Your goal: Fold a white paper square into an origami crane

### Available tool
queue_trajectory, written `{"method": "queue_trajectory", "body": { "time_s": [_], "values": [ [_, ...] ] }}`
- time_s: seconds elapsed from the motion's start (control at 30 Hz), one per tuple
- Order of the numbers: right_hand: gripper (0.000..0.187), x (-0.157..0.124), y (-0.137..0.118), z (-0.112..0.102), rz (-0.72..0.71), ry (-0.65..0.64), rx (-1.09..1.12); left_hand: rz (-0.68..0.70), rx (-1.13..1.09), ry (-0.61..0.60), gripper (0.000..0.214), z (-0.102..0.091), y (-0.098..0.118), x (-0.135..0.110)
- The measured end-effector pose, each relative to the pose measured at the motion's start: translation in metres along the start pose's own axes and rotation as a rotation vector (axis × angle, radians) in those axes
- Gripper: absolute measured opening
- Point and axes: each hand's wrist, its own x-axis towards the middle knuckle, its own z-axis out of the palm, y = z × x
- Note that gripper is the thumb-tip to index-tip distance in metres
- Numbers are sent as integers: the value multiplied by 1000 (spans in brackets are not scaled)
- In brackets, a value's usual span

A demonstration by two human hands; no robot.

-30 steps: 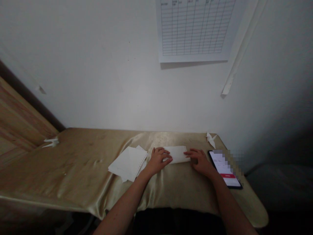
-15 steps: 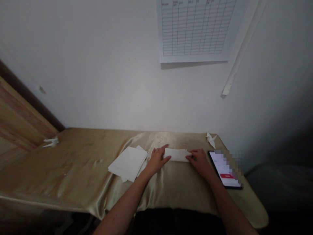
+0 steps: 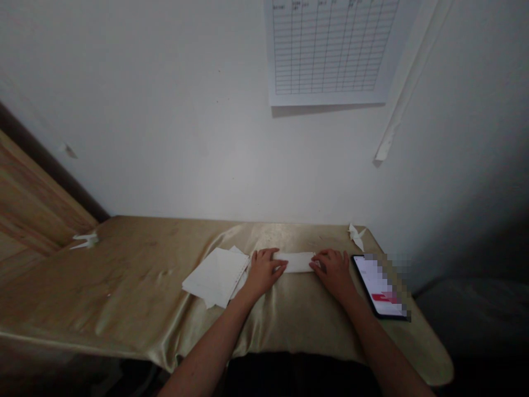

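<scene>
A folded strip of white paper [image 3: 298, 262] lies lengthwise on the gold cloth between my two hands. My left hand [image 3: 263, 269] grips its left end, thumb along the near edge and fingers at the far side. At the right end, my right hand [image 3: 334, 269] pinches the paper between thumb and fingers. A stack of white sheets [image 3: 217, 274] with punched holes along one side rests left of my left hand. Right of my right hand lies a phone [image 3: 378, 286] with its screen lit and partly blurred out.
A folded paper crane [image 3: 356, 237] sits near the table's far right corner, and another white folded paper piece [image 3: 86, 240] at the far left. The satin-covered table [image 3: 124, 286] meets the wall, where a printed chart [image 3: 330, 55] hangs. A wooden panel [image 3: 33, 204] stands at left.
The paper strip now looks a little narrower. My right hand has shifted slightly left, and the fingers of my left hand have curled in closer over the paper's end.
</scene>
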Motion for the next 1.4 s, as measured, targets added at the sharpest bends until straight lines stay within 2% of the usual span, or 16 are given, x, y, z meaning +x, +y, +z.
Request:
{"method": "queue_trajectory", "body": {
  "time_s": [0.23, 0.63, 1.4],
  "values": [
    [28, -2, -1, -4, -14, -29, -16, -11, 84, -30, 24, -3, 3, -2],
    [25, -4, -4, 0, -28, -33, -89, -25, 129, 13, 25, -2, 5, -4],
    [34, -3, -8, 0, 13, -84, -200, -34, 148, 41, 24, -3, 8, -4]
  ]
}}
